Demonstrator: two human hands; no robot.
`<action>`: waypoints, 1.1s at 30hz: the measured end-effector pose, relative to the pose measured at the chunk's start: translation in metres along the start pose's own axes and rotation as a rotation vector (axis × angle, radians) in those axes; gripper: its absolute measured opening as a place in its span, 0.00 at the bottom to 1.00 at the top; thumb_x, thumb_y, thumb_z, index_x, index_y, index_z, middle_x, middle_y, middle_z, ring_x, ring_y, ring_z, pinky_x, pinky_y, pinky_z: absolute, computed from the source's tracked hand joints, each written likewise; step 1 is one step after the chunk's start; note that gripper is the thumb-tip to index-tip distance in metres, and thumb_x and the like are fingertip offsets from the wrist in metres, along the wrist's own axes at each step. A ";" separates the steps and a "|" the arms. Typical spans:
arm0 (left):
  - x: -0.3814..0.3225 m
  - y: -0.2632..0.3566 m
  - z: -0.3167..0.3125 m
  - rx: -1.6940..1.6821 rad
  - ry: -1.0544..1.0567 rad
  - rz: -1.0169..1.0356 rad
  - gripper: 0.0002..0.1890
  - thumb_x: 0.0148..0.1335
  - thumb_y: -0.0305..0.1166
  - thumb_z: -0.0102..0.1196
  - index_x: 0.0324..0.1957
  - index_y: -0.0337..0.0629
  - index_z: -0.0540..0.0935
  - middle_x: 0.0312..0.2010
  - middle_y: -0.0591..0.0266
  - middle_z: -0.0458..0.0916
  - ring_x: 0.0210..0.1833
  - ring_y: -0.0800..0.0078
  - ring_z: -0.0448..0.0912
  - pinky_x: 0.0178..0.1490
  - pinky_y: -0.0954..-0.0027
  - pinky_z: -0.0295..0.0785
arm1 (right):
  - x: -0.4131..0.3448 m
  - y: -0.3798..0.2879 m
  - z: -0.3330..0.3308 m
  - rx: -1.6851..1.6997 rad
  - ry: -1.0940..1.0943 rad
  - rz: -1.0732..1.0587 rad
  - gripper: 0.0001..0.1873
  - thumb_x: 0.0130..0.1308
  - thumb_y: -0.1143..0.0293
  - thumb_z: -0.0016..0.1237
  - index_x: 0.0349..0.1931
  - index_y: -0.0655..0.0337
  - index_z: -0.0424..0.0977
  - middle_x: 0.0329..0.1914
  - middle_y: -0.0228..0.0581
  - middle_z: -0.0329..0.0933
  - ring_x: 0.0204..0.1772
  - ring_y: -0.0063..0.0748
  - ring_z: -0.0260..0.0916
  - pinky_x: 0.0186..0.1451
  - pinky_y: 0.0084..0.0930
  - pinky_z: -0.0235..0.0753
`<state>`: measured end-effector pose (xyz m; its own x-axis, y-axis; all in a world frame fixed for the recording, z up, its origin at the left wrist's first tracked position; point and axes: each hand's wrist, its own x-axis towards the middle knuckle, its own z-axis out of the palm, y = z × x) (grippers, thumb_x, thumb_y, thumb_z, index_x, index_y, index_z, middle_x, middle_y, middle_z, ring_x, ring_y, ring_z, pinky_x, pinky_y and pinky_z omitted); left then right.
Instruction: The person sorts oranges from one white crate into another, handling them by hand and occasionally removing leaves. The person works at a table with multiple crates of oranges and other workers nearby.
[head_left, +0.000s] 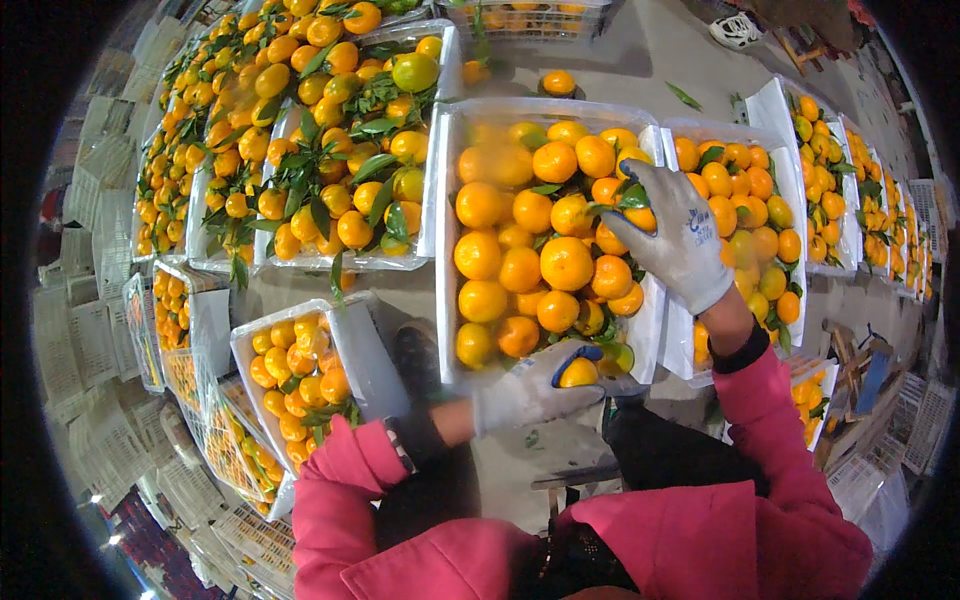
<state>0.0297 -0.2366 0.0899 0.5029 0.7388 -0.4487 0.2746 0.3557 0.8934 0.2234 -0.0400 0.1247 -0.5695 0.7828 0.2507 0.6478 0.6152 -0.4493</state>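
A white box lined with clear plastic (444, 225) stands before me, filled with orange mandarins (566, 264), some with green leaves. My right hand (671, 229), in a white work glove with a blue inner side, reaches over its right side; its fingers and thumb are around a leafy mandarin (640, 217). My left hand (544, 382), gloved the same way, is at the box's near edge with a small mandarin (579, 373) between thumb and fingers. A greenish mandarin (616, 358) lies just beyond that hand, at the near right corner.
More lined boxes of mandarins stand close on the right (795, 225) and upper left (442, 150). A smaller tilted box (244, 352) is at the lower left. One mandarin (559, 82) lies on the floor beyond. Plastic crates (112, 202) line the far left; a shoe (736, 31) shows at the top.
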 end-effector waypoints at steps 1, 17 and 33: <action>0.000 0.000 0.000 0.015 0.017 0.004 0.35 0.68 0.46 0.67 0.71 0.38 0.72 0.57 0.47 0.81 0.60 0.57 0.81 0.65 0.60 0.75 | 0.004 -0.002 0.002 0.012 0.026 -0.034 0.31 0.64 0.53 0.66 0.61 0.61 0.75 0.55 0.53 0.81 0.56 0.56 0.79 0.59 0.48 0.80; -0.001 0.004 -0.001 -0.038 -0.045 -0.066 0.37 0.66 0.49 0.69 0.70 0.39 0.73 0.61 0.45 0.79 0.64 0.55 0.79 0.67 0.58 0.74 | 0.039 0.001 0.044 -0.081 -0.267 -0.160 0.36 0.65 0.56 0.60 0.70 0.63 0.67 0.69 0.55 0.70 0.72 0.63 0.66 0.77 0.51 0.66; 0.007 -0.002 0.000 -0.061 -0.149 -0.061 0.28 0.71 0.49 0.64 0.65 0.44 0.77 0.50 0.55 0.84 0.49 0.67 0.84 0.51 0.64 0.79 | 0.042 -0.032 0.026 0.653 -0.431 0.570 0.31 0.68 0.53 0.66 0.62 0.65 0.73 0.55 0.48 0.80 0.55 0.41 0.80 0.57 0.34 0.80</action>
<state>0.0329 -0.2325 0.0851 0.6042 0.6232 -0.4966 0.2606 0.4344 0.8622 0.1657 -0.0292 0.1277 -0.4780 0.7659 -0.4301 0.5496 -0.1213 -0.8266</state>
